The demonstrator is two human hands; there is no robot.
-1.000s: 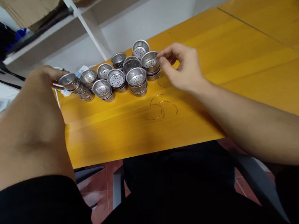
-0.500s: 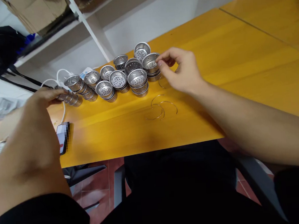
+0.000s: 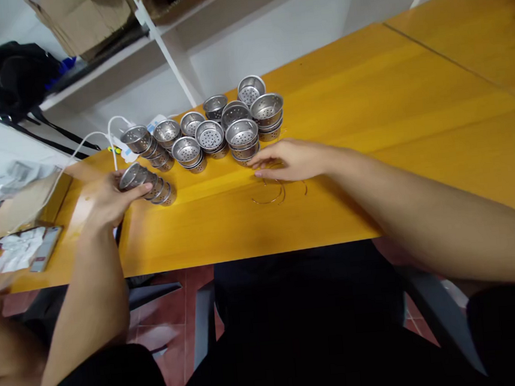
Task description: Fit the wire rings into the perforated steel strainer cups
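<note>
My left hand [image 3: 107,200] is closed around the top of a leaning stack of perforated metal cups [image 3: 136,176], thumb on the near side. Over the table's middle, my right hand [image 3: 293,160] hovers with fingers stretched out and thumb a little apart. Its fingertips are close to the base of another cup stack [image 3: 242,135]; whether they touch is unclear. Thin curved wires [image 3: 268,201] lie under and beside this hand, partly covered by it. Several more stacks of the same cups [image 3: 210,136] stand in a group between and behind my hands.
White cables [image 3: 113,139] run behind the cups at the left. A phone is mostly hidden by my left wrist. Farther left are a cardboard box [image 3: 51,202], white plastic bags [image 3: 17,253] and a grey rectangular object [image 3: 46,249]. Another person's arm [image 3: 10,353] shows at lower left.
My left hand has brought its cup stack nearer and to the right, away from the back row. My right hand has left the rim of the right-hand stack and come down toward the wires.
</note>
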